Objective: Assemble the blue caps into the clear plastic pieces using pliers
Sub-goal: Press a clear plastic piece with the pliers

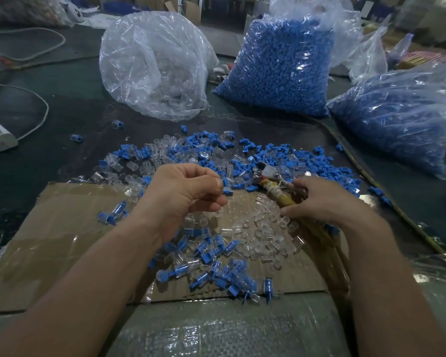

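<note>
A blue cap (225,182) sits pinched at the curled fingers (216,202) of the left hand (186,194), above the cardboard sheet (62,228) at the near edge of the tabletop (36,163). The right hand (327,202) grips the pliers (268,176) by their taped handles, over loose clear plastic pieces (263,228). Two bags of blue caps (281,68) stand towards the far right edge.
</note>
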